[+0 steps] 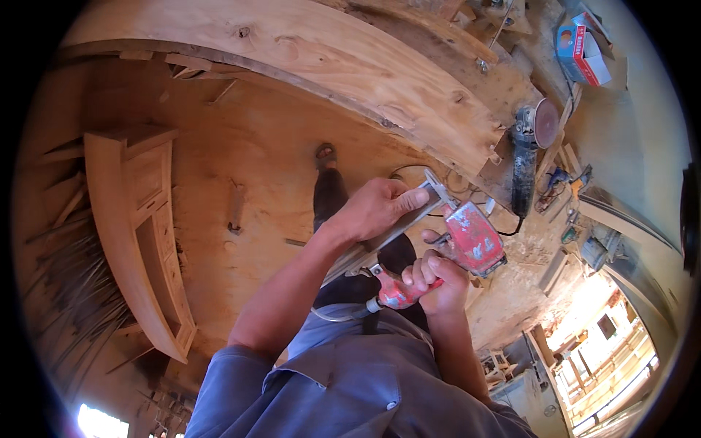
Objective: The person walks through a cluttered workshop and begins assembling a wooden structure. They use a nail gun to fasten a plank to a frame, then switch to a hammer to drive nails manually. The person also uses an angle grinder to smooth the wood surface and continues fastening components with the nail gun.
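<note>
In front of my body I hold a worn red nail gun (478,237) with scuffed paint. My right hand (440,279) is closed around its red handle. My left hand (380,208) grips the long metal magazine (358,255) near the nose end, thumb laid along the top and fingers partly hidden beneath. The gun's nose points away from me, toward the workbench. An air hose (339,316) joins the base of the handle. Whether nails sit in the magazine I cannot tell.
A long wooden board (321,51) lies across the bench ahead. At its right end rests an angle grinder (527,157); beyond stands an open blue-and-red box (582,55). A wooden cabinet (142,233) stands to the left, beside a pile of thin sticks (69,292).
</note>
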`<state>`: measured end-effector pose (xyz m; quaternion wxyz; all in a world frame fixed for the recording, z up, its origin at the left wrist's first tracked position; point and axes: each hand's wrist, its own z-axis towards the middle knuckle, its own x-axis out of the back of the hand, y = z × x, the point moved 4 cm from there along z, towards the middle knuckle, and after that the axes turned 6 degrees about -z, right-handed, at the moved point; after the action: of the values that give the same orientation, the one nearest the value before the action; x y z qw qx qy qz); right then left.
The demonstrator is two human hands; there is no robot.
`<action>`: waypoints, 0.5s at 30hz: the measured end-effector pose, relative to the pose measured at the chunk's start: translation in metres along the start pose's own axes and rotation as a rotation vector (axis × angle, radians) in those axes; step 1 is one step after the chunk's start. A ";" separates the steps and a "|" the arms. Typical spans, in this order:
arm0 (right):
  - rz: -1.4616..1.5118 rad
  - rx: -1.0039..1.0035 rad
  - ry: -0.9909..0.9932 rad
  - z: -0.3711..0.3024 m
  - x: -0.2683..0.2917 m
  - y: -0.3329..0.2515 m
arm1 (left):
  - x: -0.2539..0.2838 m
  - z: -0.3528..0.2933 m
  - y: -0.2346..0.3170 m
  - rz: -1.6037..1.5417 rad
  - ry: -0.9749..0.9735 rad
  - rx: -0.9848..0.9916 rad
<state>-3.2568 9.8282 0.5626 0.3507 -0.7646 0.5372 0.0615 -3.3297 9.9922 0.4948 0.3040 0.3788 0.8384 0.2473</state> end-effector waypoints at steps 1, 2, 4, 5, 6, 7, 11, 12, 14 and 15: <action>0.014 0.006 -0.013 -0.002 0.004 -0.002 | 0.001 -0.005 0.002 0.008 0.042 -0.042; 0.033 0.012 -0.016 -0.005 0.010 -0.002 | 0.000 -0.011 0.004 0.018 0.082 -0.085; 0.036 0.022 0.003 -0.008 0.025 -0.006 | 0.003 -0.017 0.013 0.158 0.259 -0.254; 0.039 0.029 0.014 -0.009 0.031 -0.007 | 0.005 -0.020 0.024 0.293 0.390 -0.375; 0.060 0.037 0.044 -0.010 0.038 -0.008 | 0.004 -0.023 0.034 0.423 0.514 -0.496; 0.061 0.028 0.065 -0.012 0.044 -0.008 | 0.002 -0.026 0.043 0.553 0.634 -0.620; 0.098 0.003 0.135 -0.022 0.063 -0.005 | -0.009 0.002 0.057 1.006 0.712 -0.641; 0.114 -0.006 0.147 -0.025 0.069 -0.002 | -0.014 0.007 0.050 1.088 0.674 -0.565; 0.128 -0.025 0.168 -0.027 0.076 -0.001 | -0.021 0.011 0.046 1.181 0.635 -0.481; 0.129 -0.033 0.177 -0.027 0.076 -0.001 | -0.023 0.010 0.047 1.196 0.635 -0.477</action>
<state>-3.2324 9.7526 0.5473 0.2845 -0.7366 0.6130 0.0253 -3.2878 10.0043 0.5256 -0.0676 0.6063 0.4586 0.6461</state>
